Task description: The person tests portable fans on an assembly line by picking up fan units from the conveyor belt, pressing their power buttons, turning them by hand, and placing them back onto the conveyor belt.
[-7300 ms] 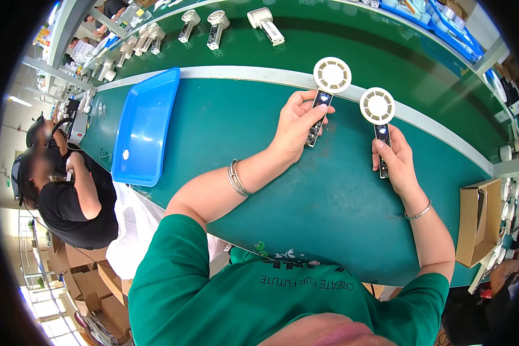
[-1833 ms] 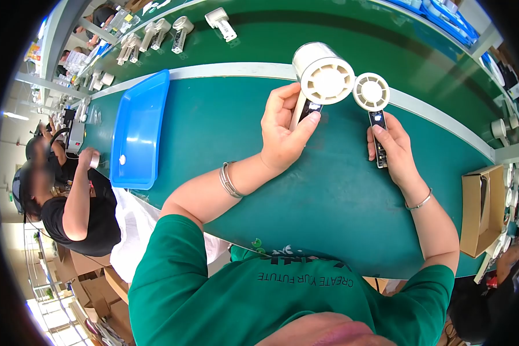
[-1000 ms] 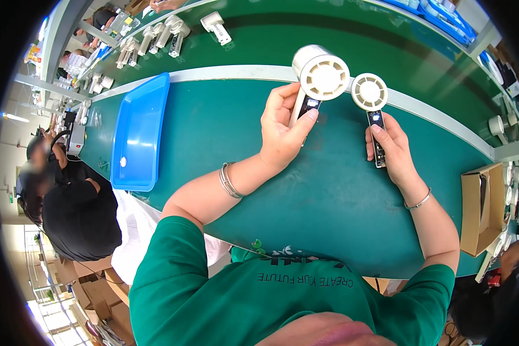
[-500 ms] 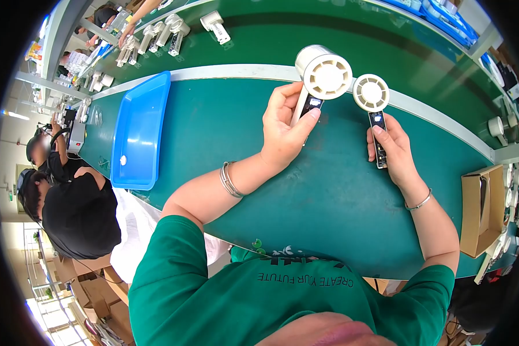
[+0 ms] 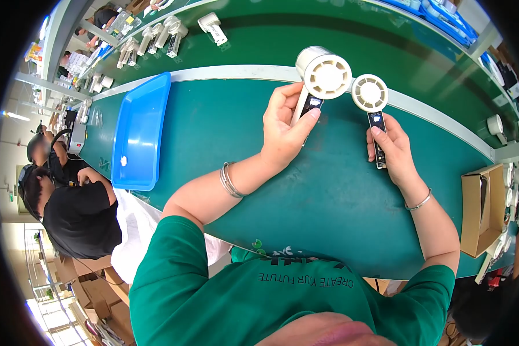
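My left hand (image 5: 285, 124) is wrapped round the handle of a white handheld fan (image 5: 327, 76), thumb on its dark front strip. The fan's round head is tilted so its cylindrical side shows. In my right hand (image 5: 393, 147) is a second white fan (image 5: 369, 93), held by its narrow dark handle, with a circuit board showing and the thumb on the front. Both fans are upright above the green table (image 5: 323, 202), their heads close side by side. A small lit patch shows on each handle.
A blue tray (image 5: 138, 138) with a small white piece lies at the left. Several white fans (image 5: 173, 37) stand on the shelf behind, one (image 5: 213, 27) apart. An open cardboard box (image 5: 481, 210) is at the right edge. A co-worker (image 5: 81, 213) in black sits at the left.
Since the earliest frame, the left fan has turned to show its cylindrical side. Both hands have barely moved lately. The arm over the back shelf has withdrawn, and the co-worker at the left has shifted.
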Tool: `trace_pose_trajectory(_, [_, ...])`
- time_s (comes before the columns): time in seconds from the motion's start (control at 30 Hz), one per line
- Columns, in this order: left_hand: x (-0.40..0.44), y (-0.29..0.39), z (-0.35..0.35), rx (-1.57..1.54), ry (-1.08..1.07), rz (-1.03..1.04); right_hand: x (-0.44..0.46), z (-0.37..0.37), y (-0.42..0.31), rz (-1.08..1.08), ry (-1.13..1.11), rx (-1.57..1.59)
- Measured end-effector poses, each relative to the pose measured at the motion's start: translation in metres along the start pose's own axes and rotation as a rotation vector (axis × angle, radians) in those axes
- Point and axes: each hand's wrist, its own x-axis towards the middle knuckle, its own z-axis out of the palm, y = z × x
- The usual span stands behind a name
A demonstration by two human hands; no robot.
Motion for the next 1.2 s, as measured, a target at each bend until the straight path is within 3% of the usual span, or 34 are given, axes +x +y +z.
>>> trace_pose_trajectory(0.67, [0.001, -0.001, 0.001, -0.024, 0.014, -0.053, 0.000, -0.001, 0.001, 0.010, 0.000, 0.031])
trace_pose_trajectory(0.9, [0.002, -0.011, -0.007, -0.066, -0.052, -0.322, -0.001, 0.004, -0.008, 0.029, 0.045, -0.123])
trace_pose_trajectory(1.13, [0.004, 0.002, -0.017, 0.183, -0.151, -0.405, -0.004, 0.011, -0.019, 0.106, 0.165, 0.069])
trace_pose_trajectory(1.2, [0.004, -0.013, -0.030, 0.483, -0.293, -0.206, -0.012, 0.017, -0.031, 0.181, 0.117, 0.000])
